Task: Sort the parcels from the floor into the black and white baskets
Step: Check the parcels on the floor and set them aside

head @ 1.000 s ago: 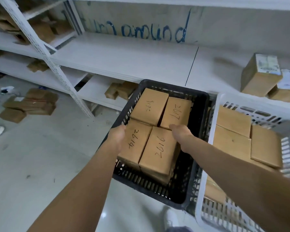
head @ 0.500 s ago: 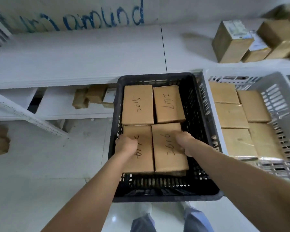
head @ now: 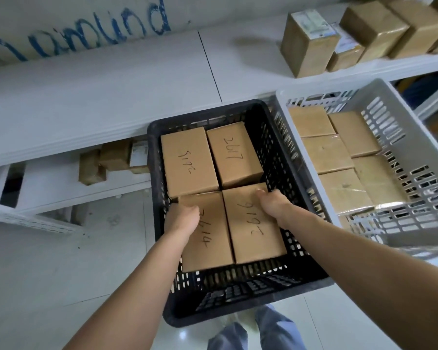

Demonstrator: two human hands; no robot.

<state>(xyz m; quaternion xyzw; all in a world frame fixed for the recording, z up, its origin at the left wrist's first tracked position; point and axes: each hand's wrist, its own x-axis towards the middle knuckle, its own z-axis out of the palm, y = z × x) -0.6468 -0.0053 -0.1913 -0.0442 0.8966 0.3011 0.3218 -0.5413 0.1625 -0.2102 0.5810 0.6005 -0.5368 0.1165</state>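
Both of your hands are inside the black basket [head: 283, 157], which sits just left of the white basket [head: 400, 117]. Your left hand [head: 181, 218] rests on the far end of the box marked 2614 [head: 208, 238], in the near-left quarter of the black basket. Your right hand [head: 276, 203] covers the far right corner of the box marked 2616 [head: 253, 223], just beside it. The fingers curl over the far edges of both boxes, out of view, so you cannot tell whether each hand is clamped on its box or only pressing it into place.

Two more boxes, one marked 2617 [head: 234, 154], fill the far half of the black basket. The white basket holds plain boxes [head: 326, 154], at least one wrapped in glossy film.

Handling: treat the boxes as stiff cardboard, probably light and not slippery. Take hold across the short ends or along opposite long edges; avoid crushing the corners. Film-wrapped ones may slide.

The floor parcels are outside this view. The marking on the far-left box is hard to read. The lower layers of both baskets are hidden.
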